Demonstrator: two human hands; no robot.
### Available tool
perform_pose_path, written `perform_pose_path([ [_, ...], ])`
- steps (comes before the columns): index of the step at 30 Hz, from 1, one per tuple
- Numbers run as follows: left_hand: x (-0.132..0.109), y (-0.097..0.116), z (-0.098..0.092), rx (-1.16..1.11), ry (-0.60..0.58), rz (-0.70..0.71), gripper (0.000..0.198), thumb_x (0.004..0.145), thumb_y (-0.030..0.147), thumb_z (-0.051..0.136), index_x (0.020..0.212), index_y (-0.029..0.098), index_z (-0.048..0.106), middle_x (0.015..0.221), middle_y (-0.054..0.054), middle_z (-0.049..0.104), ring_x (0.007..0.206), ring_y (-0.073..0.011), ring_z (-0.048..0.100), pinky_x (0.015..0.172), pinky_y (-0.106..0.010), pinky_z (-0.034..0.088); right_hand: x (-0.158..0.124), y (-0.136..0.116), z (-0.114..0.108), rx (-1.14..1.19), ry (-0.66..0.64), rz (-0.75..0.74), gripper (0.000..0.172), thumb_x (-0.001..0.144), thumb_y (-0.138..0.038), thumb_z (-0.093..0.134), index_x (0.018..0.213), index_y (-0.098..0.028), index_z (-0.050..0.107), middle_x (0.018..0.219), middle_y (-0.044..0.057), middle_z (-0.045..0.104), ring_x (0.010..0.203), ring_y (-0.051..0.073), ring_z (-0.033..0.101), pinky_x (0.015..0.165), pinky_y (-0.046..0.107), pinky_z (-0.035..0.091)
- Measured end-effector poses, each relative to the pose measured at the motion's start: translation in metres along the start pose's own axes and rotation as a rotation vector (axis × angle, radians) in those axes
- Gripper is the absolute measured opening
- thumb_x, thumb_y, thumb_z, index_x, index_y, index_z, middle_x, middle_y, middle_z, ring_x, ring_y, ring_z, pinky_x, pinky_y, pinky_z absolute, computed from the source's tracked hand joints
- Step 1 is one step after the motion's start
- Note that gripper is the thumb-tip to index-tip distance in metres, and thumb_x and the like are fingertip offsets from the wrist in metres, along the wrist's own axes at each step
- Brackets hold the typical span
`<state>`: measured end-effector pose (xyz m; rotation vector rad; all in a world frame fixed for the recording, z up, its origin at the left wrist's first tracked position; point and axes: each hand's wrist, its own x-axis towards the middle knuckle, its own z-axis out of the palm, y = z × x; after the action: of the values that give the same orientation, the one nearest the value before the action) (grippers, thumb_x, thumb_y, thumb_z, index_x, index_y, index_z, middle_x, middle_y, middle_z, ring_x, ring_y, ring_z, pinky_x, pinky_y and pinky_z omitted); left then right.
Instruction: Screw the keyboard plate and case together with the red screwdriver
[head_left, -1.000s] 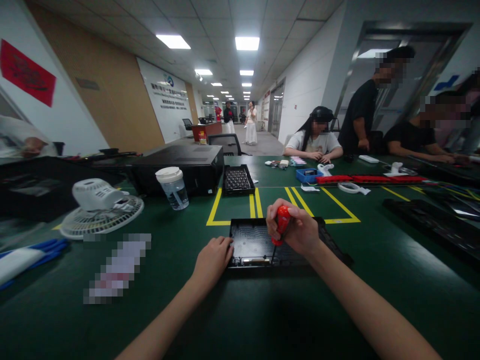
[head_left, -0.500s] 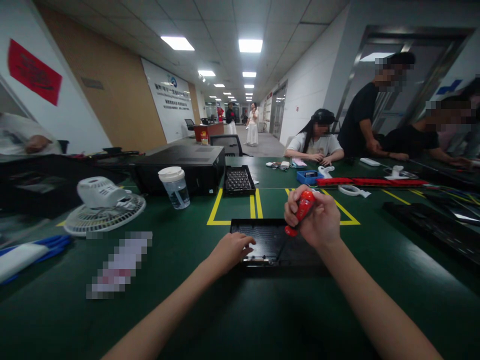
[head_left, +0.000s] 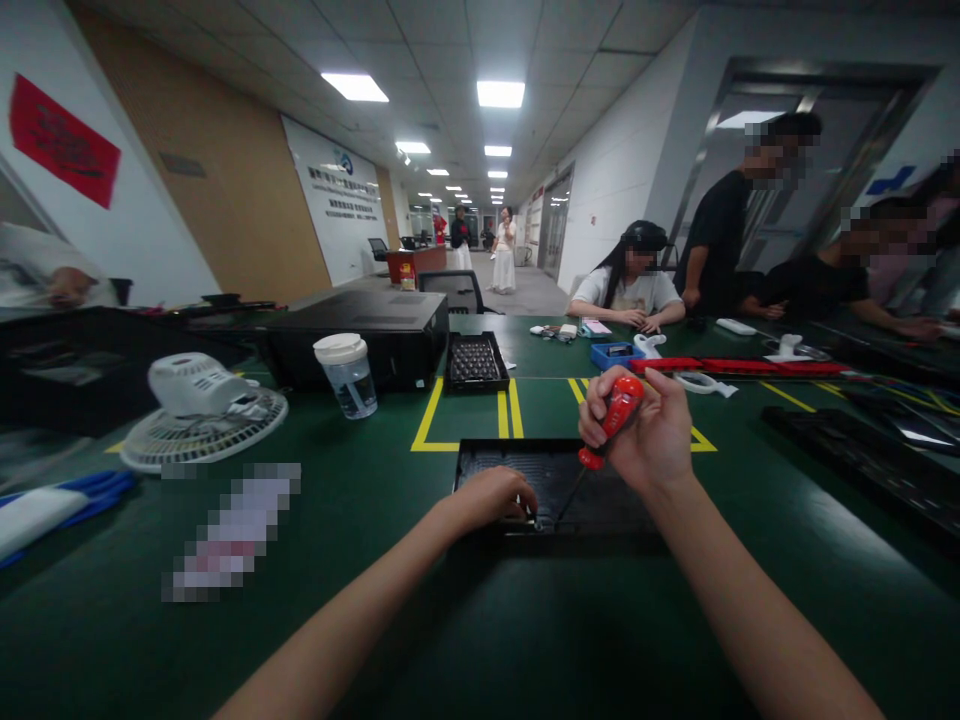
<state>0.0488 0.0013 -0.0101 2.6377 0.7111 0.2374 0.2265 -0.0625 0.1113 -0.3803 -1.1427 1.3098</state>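
A black shallow panel or case [head_left: 480, 462] with a raised rim lies on the green table in front of me. My right hand [head_left: 651, 430] grips a red-handled screwdriver [head_left: 622, 404], whose thin dark shaft slants down left to the case's near edge. My left hand [head_left: 491, 500] rests over the near left part of the case, fingers curled down and drawn together by a small shiny metal piece [head_left: 531, 522]. What those fingers pinch, if anything, is too small and too hidden to make out. Both hands are close together, with the screwdriver tip just right of the left fingertips.
Left stand a lidded cup [head_left: 346, 375], a white fan [head_left: 202, 410] and a large black computer case [head_left: 360, 335]. Ahead is a black tray [head_left: 477, 362] of small parts. A blue bin [head_left: 613, 355] and red strip [head_left: 727, 367] lie right. Co-workers sit and stand beyond.
My left hand has slid right along the near edge and its fingers have curled down. My right hand has moved slightly right, the screwdriver now showing its shaft down at the case.
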Motion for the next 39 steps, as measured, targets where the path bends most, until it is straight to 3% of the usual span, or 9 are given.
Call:
perform_pose_path([
  [12, 0.003, 0.001, 0.001, -0.019, 0.019, -0.006, 0.011, 0.075, 0.019, 0.058, 0.079, 0.021, 0.068, 0.082, -0.002, 0.066, 0.079, -0.0138, 0.059, 0.073, -0.021, 0.041, 0.001, -0.002, -0.004, -0.01, 0.001, -0.009, 0.032, 0.08, -0.042, 0.034, 0.068, -0.017, 0.051, 0.057, -0.001, 0.046, 0.042, 0.011, 0.044, 0.041, 0.024, 0.036],
  [18, -0.001, 0.003, -0.001, -0.051, 0.127, -0.142, 0.013, 0.078, 0.019, 0.05, 0.087, 0.019, 0.06, 0.082, -0.001, 0.066, 0.075, -0.0123, 0.06, 0.066, -0.021, 0.042, 0.0, -0.005, -0.004, -0.024, 0.012, -0.031, 0.032, 0.08, -0.042, 0.035, 0.067, -0.017, 0.052, 0.057, 0.0, 0.047, 0.042, 0.01, 0.045, 0.04, 0.023, 0.036],
  [24, -0.016, 0.01, -0.01, -0.169, 0.282, -0.182, 0.008, 0.073, 0.018, 0.054, 0.08, 0.017, 0.059, 0.075, 0.001, 0.063, 0.07, -0.01, 0.058, 0.064, -0.02, 0.044, -0.002, -0.006, -0.003, -0.036, 0.02, -0.051, 0.032, 0.079, -0.042, 0.036, 0.067, -0.017, 0.051, 0.057, -0.001, 0.046, 0.041, 0.01, 0.045, 0.039, 0.023, 0.036],
  [39, -0.06, 0.039, -0.014, -0.367, 0.414, -0.289, 0.015, 0.081, 0.029, 0.05, 0.088, 0.018, 0.058, 0.085, -0.001, 0.062, 0.079, -0.0116, 0.058, 0.069, -0.024, 0.046, -0.006, -0.002, 0.009, 0.053, 0.029, -0.043, 0.025, 0.078, -0.039, 0.041, 0.065, -0.019, 0.047, 0.055, -0.003, 0.04, 0.04, 0.009, 0.038, 0.039, 0.023, 0.032],
])
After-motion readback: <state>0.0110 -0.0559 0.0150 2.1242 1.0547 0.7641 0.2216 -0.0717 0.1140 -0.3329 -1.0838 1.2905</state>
